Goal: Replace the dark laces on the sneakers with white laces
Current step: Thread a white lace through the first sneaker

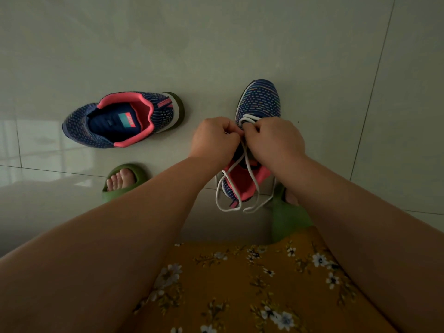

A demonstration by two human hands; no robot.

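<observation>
Tiled floor [240,44]; your left hand [213,140] and right hand [276,140] pinch white lace [252,179] at right sneaker [260,102] lower eyelets. Next: thread upward.

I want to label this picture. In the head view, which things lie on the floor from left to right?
Sneaker without laces → green slipper → left hand → right hand, both pinching the white lace of the second sneaker.

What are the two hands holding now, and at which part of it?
Both the left hand and the right hand pinch the white lace near the eyelets of the sneaker; its loose ends hang free.
</observation>
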